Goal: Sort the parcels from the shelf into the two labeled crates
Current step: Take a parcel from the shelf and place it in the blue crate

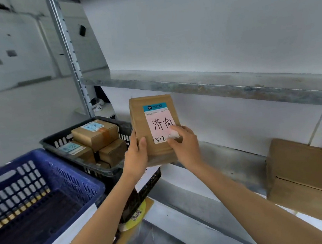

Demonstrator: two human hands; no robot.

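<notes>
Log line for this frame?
left hand: grips parcel | right hand: grips parcel, touches label | black crate: boxes inside | blue crate: beside it | shelf: box at right

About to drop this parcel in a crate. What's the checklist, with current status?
1. Parcel held by both left hand and right hand: ok.
2. Handwritten label faces camera, readable: ok.
3. Label fully uncovered: not ok, right fingers hide its lower corner.
4. Crate tags readable for matching: cannot tell.
5. Blue crate has room: ok.
6. Black crate has room: cannot tell, boxes already stacked inside.
</notes>
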